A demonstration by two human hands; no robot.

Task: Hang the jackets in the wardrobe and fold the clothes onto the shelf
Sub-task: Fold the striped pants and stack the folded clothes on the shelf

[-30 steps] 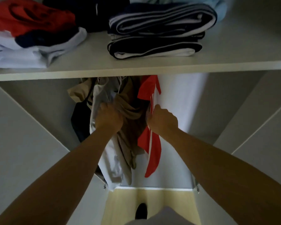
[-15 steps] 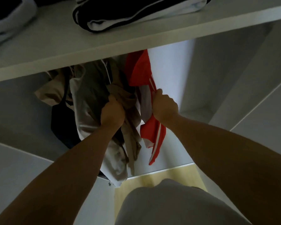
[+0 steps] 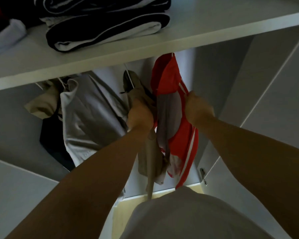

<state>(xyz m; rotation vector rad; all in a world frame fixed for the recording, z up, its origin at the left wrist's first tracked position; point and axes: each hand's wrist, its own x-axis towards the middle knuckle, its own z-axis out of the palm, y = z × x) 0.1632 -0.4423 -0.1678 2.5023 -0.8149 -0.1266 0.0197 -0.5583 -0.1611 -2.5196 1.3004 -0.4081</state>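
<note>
With my left hand [image 3: 139,116] gripping the beige jacket [image 3: 149,152] and my right hand [image 3: 198,109] pinching the red jacket [image 3: 178,135], a hard tug could slip either off its hanger.

arms: both outstretched | hands: left [image 3: 139,116] clenched, right [image 3: 198,109] clenched

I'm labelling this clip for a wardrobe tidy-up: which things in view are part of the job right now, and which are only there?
In the job:
- left hand, gripping the tan jacket
- right hand, gripping the red jacket
- grey jacket, hanging
- shelf with the striped folded clothes

Only there:
- wardrobe side wall
- wooden floor
</note>
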